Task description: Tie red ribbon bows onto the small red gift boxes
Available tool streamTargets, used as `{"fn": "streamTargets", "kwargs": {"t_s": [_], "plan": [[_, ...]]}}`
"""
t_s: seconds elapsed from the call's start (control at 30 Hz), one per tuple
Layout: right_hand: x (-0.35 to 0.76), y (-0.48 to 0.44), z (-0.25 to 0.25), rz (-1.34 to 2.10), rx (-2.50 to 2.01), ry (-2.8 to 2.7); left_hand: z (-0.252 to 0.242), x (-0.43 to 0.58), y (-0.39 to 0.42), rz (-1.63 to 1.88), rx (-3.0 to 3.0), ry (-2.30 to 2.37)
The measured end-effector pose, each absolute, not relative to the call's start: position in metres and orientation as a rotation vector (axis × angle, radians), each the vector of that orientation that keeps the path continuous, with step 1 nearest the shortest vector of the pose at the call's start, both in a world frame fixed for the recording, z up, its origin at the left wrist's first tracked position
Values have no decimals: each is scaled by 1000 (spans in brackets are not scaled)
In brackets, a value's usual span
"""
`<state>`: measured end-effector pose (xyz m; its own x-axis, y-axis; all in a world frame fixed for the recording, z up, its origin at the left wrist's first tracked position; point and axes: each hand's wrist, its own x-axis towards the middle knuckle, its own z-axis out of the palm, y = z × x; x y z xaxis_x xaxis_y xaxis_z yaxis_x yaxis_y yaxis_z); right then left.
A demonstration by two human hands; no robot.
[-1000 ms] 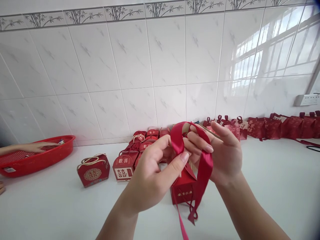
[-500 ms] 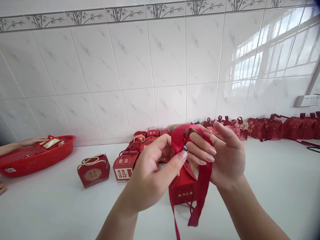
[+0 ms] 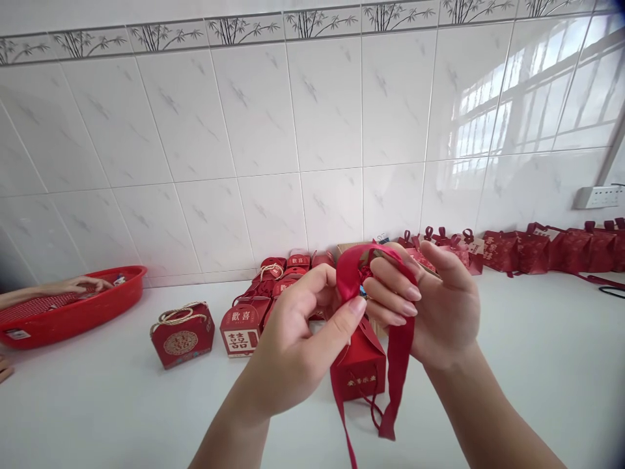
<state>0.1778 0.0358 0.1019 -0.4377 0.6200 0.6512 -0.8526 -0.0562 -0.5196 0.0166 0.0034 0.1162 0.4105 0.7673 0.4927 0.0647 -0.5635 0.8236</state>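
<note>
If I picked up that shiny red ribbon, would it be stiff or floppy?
Probably floppy: the red ribbon bends in a curve between the left hand and right hand, and its ends dangle. It may feel slippery, because it looks smooth and shiny. It's likely light, since it looks thin.

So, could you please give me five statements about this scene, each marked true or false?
1. The left hand pinches the red ribbon. True.
2. A co-worker's hand is at the red basket. True.
3. The red basket is on the right side of the picture. False: it is on the left.
4. The wall socket is black. False: the wall socket is white.
5. The corded box stands apart from the red basket. True.
</note>
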Motion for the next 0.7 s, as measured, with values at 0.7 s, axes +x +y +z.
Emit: {"fn": "streamTargets", "kwargs": {"t_s": [0.7], "plan": [[178,45,98,1633,568,-1460,138,-16,4,1779,1087,430]]}}
